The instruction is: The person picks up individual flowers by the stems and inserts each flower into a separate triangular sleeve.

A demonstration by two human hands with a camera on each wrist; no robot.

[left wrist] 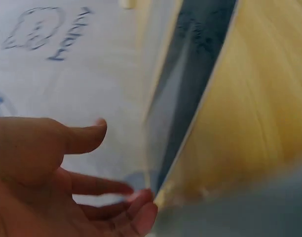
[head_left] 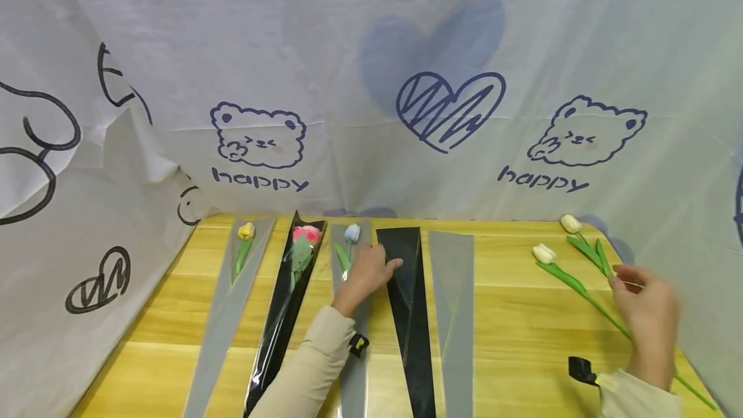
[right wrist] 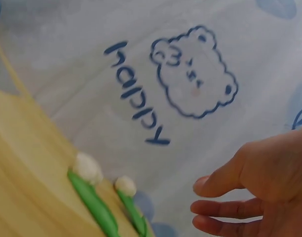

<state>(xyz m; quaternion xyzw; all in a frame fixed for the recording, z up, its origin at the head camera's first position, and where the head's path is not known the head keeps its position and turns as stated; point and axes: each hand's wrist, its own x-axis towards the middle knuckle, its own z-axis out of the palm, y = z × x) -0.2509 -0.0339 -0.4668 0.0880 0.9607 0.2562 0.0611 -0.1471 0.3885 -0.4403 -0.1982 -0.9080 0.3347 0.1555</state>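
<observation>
Over the upper part of the black wrapping sleeve (head_left: 418,353) is my left hand (head_left: 366,276), its thumb apart from loosely bent fingers. Just left of that hand, a pale blue tulip (head_left: 352,233) lies in a grey sleeve (head_left: 353,386), partly covered by my arm. On the right, my right hand (head_left: 650,315) is beside two white tulips, the nearer tulip (head_left: 544,253) and the farther tulip (head_left: 571,224). In the right wrist view, the thumb and fingers of this hand (right wrist: 259,187) are apart with nothing between them.
Left on the wooden table (head_left: 511,340) are a yellow tulip (head_left: 246,231) in a grey sleeve (head_left: 217,334) and a pink flower (head_left: 306,235) in a black sleeve (head_left: 273,340). Another grey sleeve (head_left: 458,295) lies right of the middle. A printed cloth (head_left: 348,50) hangs behind.
</observation>
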